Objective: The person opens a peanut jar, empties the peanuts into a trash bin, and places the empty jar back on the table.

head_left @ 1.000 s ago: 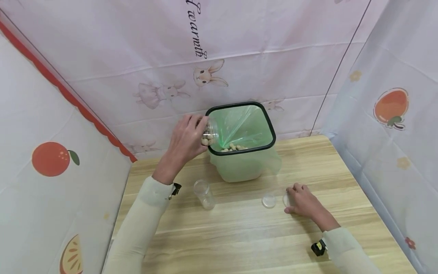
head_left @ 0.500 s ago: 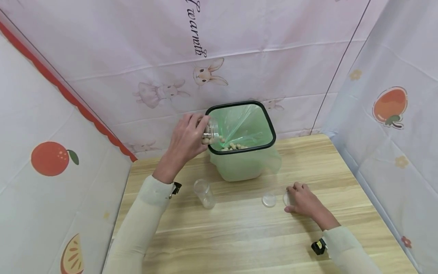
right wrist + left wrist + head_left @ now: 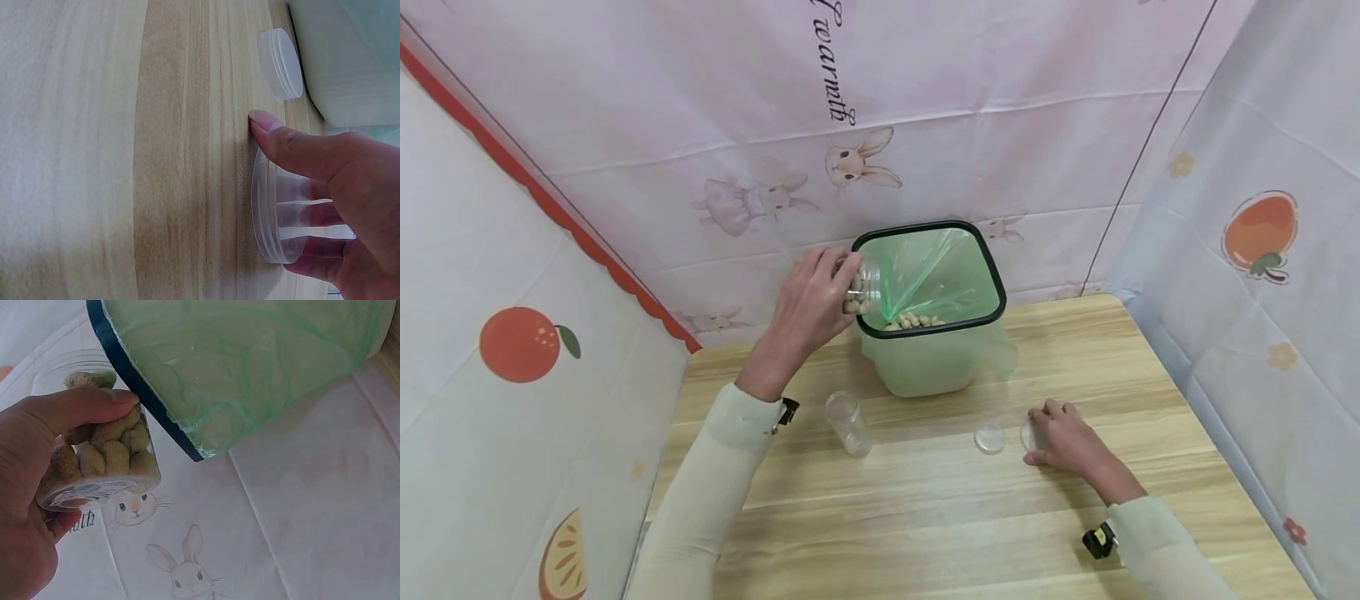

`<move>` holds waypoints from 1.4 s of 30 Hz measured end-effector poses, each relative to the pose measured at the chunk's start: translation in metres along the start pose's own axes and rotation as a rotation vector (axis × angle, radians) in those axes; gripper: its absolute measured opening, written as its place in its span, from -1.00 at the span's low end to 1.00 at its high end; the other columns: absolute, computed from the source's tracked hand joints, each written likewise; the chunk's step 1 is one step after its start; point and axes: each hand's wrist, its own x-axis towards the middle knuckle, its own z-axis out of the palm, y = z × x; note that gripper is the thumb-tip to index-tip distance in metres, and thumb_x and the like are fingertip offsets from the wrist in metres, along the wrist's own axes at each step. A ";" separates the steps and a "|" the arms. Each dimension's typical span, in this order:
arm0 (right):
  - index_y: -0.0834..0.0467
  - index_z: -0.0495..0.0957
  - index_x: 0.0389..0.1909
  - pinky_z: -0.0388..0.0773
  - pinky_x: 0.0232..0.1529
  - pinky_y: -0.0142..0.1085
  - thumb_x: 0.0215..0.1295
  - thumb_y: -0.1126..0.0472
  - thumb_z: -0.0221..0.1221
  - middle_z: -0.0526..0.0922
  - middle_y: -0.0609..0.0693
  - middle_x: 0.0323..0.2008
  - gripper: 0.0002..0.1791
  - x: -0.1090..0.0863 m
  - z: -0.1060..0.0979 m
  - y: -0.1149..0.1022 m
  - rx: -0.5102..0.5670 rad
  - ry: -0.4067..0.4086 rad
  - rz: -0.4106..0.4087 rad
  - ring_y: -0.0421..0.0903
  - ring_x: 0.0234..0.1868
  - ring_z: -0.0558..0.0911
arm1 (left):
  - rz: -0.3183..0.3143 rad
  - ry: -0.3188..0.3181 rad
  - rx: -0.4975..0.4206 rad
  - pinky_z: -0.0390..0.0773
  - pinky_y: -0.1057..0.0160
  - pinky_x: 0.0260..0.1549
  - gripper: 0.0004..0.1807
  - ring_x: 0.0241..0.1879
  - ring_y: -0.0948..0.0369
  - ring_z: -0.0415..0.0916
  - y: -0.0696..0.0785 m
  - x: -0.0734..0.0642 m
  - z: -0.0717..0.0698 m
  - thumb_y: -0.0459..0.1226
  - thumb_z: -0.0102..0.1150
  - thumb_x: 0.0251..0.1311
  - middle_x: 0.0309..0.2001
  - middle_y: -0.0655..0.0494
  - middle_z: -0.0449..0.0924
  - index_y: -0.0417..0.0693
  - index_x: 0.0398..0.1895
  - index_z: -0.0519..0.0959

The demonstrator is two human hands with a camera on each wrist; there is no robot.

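My left hand [image 3: 812, 292] grips a clear plastic jar [image 3: 871, 285] of unshelled peanuts, tipped sideways with its mouth over the bin's left rim. In the left wrist view, several peanuts [image 3: 115, 456] show through the jar wall behind the thumb. Inside the green-lined bin [image 3: 925, 367], more peanuts [image 3: 913, 320] lie against the liner; the front wall hides the bottom. My right hand [image 3: 1066, 437] holds a clear round lid [image 3: 269, 212] at the tabletop, thumb and fingers around its edge. Left of it lies another clear lid [image 3: 989, 438].
A second clear jar [image 3: 848, 425], uncapped, stands on the wooden table [image 3: 910, 517] in front of the bin. The bin's black rim [image 3: 997, 279] stands close to the printed curtain [image 3: 985, 158] behind. More curtain hangs on both sides.
Half a second ago peanuts showed just outside the jar's mouth; now they no longer show there. The left hand has barely shifted, and the right hand keeps still on the lid.
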 end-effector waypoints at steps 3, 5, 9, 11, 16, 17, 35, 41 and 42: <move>0.32 0.58 0.22 0.66 -0.10 0.06 -0.03 -0.20 0.57 0.55 0.19 0.00 -0.09 0.000 0.000 0.000 -0.003 0.001 0.001 0.18 -0.04 0.51 | -0.001 -0.001 0.003 0.59 -0.02 0.17 -0.30 0.16 -0.10 0.50 0.000 -0.001 0.000 -0.34 0.52 -0.02 0.13 -0.16 0.62 -0.14 0.28 0.53; 0.32 0.58 0.23 0.66 -0.09 0.06 -0.03 -0.20 0.56 0.55 0.19 0.00 -0.09 0.000 0.000 0.000 -0.002 -0.001 0.003 0.18 -0.03 0.51 | -0.001 -0.004 0.007 0.59 -0.02 0.16 -0.30 0.16 -0.10 0.51 0.000 -0.001 -0.001 -0.34 0.52 -0.02 0.13 -0.16 0.62 -0.14 0.28 0.53; 0.32 0.58 0.23 0.66 -0.09 0.06 -0.03 -0.20 0.57 0.55 0.19 0.00 -0.09 0.000 0.000 0.000 0.001 0.000 0.003 0.18 -0.03 0.51 | -0.005 -0.010 0.011 0.59 -0.02 0.17 -0.27 0.17 -0.10 0.50 0.000 -0.001 -0.002 -0.32 0.53 -0.05 0.14 -0.16 0.61 -0.15 0.29 0.51; 0.32 0.58 0.22 0.66 -0.10 0.06 -0.04 -0.20 0.57 0.55 0.18 -0.01 -0.09 0.000 -0.001 0.000 0.002 0.003 0.003 0.17 -0.04 0.51 | -0.006 -0.012 0.014 0.59 -0.02 0.18 -0.26 0.17 -0.11 0.50 0.000 -0.001 -0.002 -0.31 0.54 -0.05 0.14 -0.16 0.61 -0.15 0.29 0.51; 0.32 0.59 0.22 0.66 -0.10 0.06 -0.04 -0.19 0.57 0.55 0.18 -0.01 -0.09 -0.001 0.000 0.000 0.009 0.008 0.001 0.16 -0.04 0.50 | -0.005 -0.020 0.024 0.57 -0.02 0.21 -0.23 0.18 -0.11 0.49 0.001 -0.002 -0.002 -0.29 0.55 -0.06 0.16 -0.17 0.60 -0.15 0.31 0.50; 0.32 0.59 0.22 0.66 -0.10 0.06 -0.04 -0.19 0.57 0.55 0.18 -0.01 -0.09 -0.001 0.000 0.000 0.010 0.007 0.001 0.16 -0.04 0.50 | -0.005 -0.023 0.023 0.57 -0.02 0.22 -0.23 0.19 -0.10 0.49 0.001 -0.002 -0.002 -0.29 0.56 -0.06 0.17 -0.17 0.60 -0.15 0.32 0.50; 0.32 0.59 0.22 0.66 -0.12 0.04 -0.03 -0.19 0.57 0.55 0.18 -0.04 -0.10 -0.001 -0.001 -0.001 -0.004 -0.007 0.000 0.13 -0.10 0.51 | 0.029 -0.023 0.048 0.53 -0.03 0.28 -0.16 0.24 -0.13 0.45 0.002 -0.007 -0.002 -0.28 0.58 -0.06 0.19 -0.20 0.56 -0.18 0.36 0.44; 0.33 0.59 0.21 0.66 -0.11 0.05 -0.04 -0.19 0.57 0.56 0.21 -0.02 -0.10 -0.001 -0.001 -0.001 0.002 0.004 -0.005 0.15 -0.09 0.52 | 0.060 -0.017 0.062 0.56 -0.01 0.23 -0.21 0.24 -0.14 0.46 0.000 -0.009 0.000 -0.34 0.46 0.05 0.21 -0.20 0.53 -0.21 0.41 0.40; 0.33 0.59 0.21 0.66 -0.12 0.05 -0.04 -0.19 0.57 0.56 0.21 -0.02 -0.10 -0.001 -0.001 -0.001 0.003 0.006 -0.007 0.15 -0.09 0.52 | 0.066 -0.012 0.063 0.57 -0.01 0.22 -0.25 0.24 -0.15 0.47 0.000 -0.009 0.000 -0.35 0.41 0.09 0.21 -0.21 0.54 -0.21 0.41 0.40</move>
